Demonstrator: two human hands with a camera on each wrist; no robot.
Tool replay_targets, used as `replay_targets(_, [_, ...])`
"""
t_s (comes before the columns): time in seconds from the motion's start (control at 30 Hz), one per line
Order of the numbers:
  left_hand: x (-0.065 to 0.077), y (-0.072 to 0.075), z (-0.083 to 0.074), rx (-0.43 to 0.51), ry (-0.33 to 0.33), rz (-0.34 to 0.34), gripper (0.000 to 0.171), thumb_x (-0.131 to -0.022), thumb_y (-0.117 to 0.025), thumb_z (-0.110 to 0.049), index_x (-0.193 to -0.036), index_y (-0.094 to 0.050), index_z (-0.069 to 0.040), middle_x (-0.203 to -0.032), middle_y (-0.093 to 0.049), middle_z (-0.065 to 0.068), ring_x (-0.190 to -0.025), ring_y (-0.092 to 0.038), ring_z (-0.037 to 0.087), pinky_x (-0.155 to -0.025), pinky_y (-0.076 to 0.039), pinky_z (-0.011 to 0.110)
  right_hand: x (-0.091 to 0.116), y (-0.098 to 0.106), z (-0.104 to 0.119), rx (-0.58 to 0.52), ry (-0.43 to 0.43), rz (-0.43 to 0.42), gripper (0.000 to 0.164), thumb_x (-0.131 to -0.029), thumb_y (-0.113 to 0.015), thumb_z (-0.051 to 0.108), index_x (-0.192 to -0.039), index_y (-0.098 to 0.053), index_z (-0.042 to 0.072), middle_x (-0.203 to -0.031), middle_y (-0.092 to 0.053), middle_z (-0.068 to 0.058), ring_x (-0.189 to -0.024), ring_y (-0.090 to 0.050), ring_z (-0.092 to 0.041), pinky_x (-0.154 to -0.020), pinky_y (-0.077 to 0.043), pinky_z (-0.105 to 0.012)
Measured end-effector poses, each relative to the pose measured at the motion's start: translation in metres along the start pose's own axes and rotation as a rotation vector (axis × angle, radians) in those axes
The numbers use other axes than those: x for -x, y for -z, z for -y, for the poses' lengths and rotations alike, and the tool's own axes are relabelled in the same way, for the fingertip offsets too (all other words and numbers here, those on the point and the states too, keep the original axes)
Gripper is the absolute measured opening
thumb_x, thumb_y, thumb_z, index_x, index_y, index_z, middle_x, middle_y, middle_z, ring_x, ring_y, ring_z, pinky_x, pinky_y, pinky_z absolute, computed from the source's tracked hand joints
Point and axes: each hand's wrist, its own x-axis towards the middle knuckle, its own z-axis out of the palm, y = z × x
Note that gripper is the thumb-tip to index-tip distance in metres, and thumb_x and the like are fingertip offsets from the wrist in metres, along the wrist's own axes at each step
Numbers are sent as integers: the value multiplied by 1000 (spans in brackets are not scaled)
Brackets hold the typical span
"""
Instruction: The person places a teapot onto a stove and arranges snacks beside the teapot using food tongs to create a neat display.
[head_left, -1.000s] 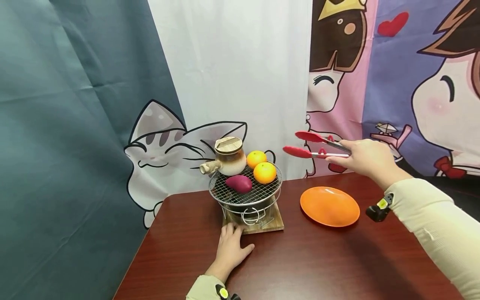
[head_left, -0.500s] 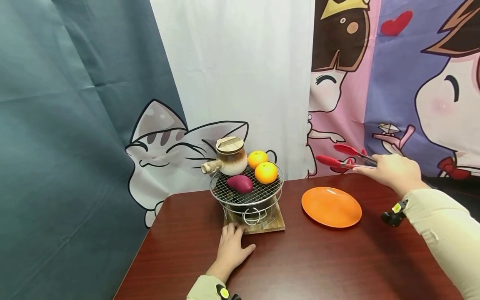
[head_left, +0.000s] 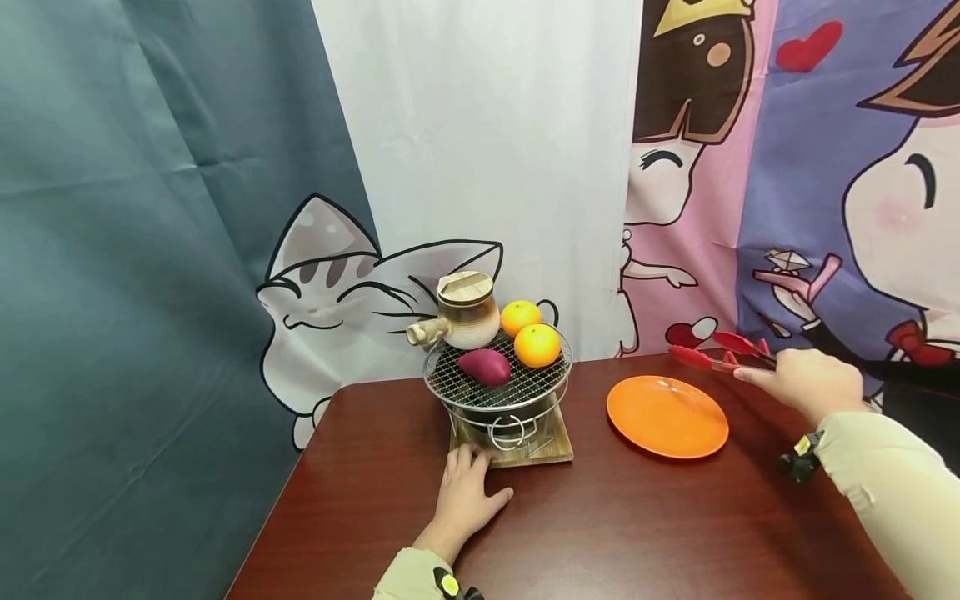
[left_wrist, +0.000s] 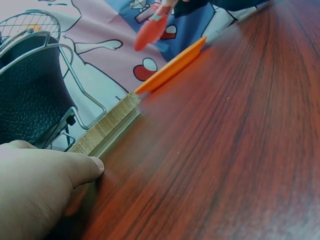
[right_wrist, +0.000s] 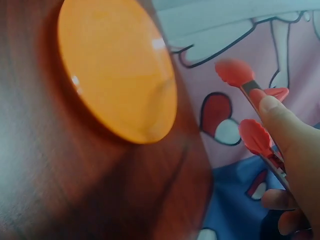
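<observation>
My right hand [head_left: 817, 385] grips a pair of red-tipped metal tongs [head_left: 705, 357] above and behind the right side of the orange plate [head_left: 667, 417]. The tongs' two red heads stand apart with nothing between them, as the right wrist view also shows. My left hand [head_left: 467, 498] rests with spread fingers at the front edge of the wooden board [head_left: 551, 446]; in the left wrist view its thumb lies by the board's edge. On the board stands a round grill [head_left: 450, 379] with a wire mesh. It bears a purple sweet potato [head_left: 486, 367], a front orange [head_left: 537, 345] and a rear orange [head_left: 521, 317].
A small clay teapot [head_left: 471, 321] with a wooden lid and side handle stands at the grill's back left. Behind the reddish-brown table [head_left: 600, 525] hangs a printed cloth [head_left: 480, 150]. The table's left edge runs diagonally beside a dark teal curtain [head_left: 150, 333].
My right hand has moved right and downward with the tongs, from beside the grill to beyond the plate. My left hand stays at the board. The view has shifted slightly.
</observation>
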Motion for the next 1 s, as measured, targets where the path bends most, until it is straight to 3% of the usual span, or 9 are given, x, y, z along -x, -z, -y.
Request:
replay_targets(0.1, [-2, -1, 0, -14, -13, -5, 54, -74, -83, -42, -120, -65, -20, -121, -50, 7, -121, -43, 31, -99, -42, 49, 4, -8, -9, -10, -10, 22, 99, -82, -43, 87, -95, -68, -8, -67, -61, -11, -58, -54, -29, -48, -47, -46])
replay_targets(0.27, [-5, -1, 0, -24, -23, -4, 54, -75, -83, -43, -120, -65, -20, -122, -51, 8, -120, -43, 30, -100, -42, 48, 7, -26, -23, -23, -24, 48, 90, -86, -41, 83, -84, -67, -3, -62, -57, -8, -56, -53, -28, -48, -45, -46])
replay_targets(0.53, [-1, 1, 1, -20, -4, 17, 52, -76, -82, -43, -120, -65, -21, -123, -51, 8, -121, -42, 31, -101, -41, 48, 4, -43, -37, -37, -105, 113, 94, -84, -38, 87, -84, -67, -3, -66, -57, -13, -62, -56, -36, -54, -44, -57])
replay_targets(0.77, [-1, 0, 0, -19, -10, 17, 53, -76, -82, -42, -120, -65, -21, -123, -51, 8, -121, -43, 31, -101, -41, 48, 9, -59, -43, -53, -93, 87, 82, -87, -42, 81, -68, -64, 4, -62, -53, -10, -56, -54, -30, -51, -42, -44])
replay_targets(0.83, [-1, 1, 0, -20, -13, 13, 53, -75, -82, -42, -120, -65, -20, -123, -51, 8, -120, -43, 31, -101, -41, 48, 9, -64, -46, -70, -105, 90, 85, -87, -43, 81, -73, -64, 0, -65, -55, -13, -59, -55, -33, -52, -43, -45])
replay_targets(1.0, [-1, 1, 1, -22, -9, 15, 52, -76, -82, -42, -120, -65, -20, -123, -50, 8, -121, -43, 31, -102, -40, 48, 7, -82, -57, -131, -134, 132, 96, -87, -44, 81, -94, -61, -13, -84, -61, -35, -71, -59, -48, -52, -45, -53])
